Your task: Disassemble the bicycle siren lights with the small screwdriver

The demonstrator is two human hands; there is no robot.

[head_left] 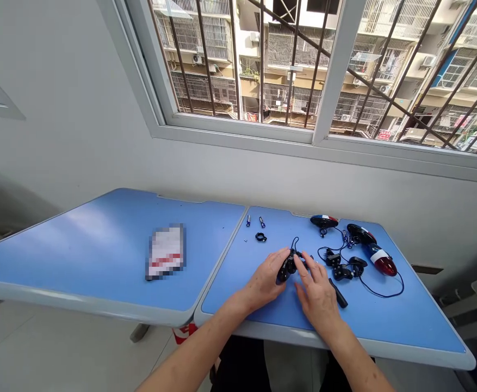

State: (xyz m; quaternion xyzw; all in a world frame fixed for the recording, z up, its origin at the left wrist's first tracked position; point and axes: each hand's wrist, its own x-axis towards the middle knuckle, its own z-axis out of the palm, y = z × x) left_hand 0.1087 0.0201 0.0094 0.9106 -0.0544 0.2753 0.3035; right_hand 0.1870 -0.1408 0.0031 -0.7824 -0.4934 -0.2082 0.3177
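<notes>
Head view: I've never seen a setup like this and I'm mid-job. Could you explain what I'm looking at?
There is no machine here: these are a person's bare hands, seen by one head-worn camera looking forward and down. The left hand holds a glossy black plastic part with a thin cord; the right hand has its fingers at that same part. They work over a blue tabletop with a pale edge. Beyond the hands lie a black ring-shaped clamp and two small blue-and-silver cylinders. To the right are a black rod, black boxy parts with cables and oval plastic units with coloured panels. On the neighbouring tabletop lies a pixelated white-and-red item.
</notes>
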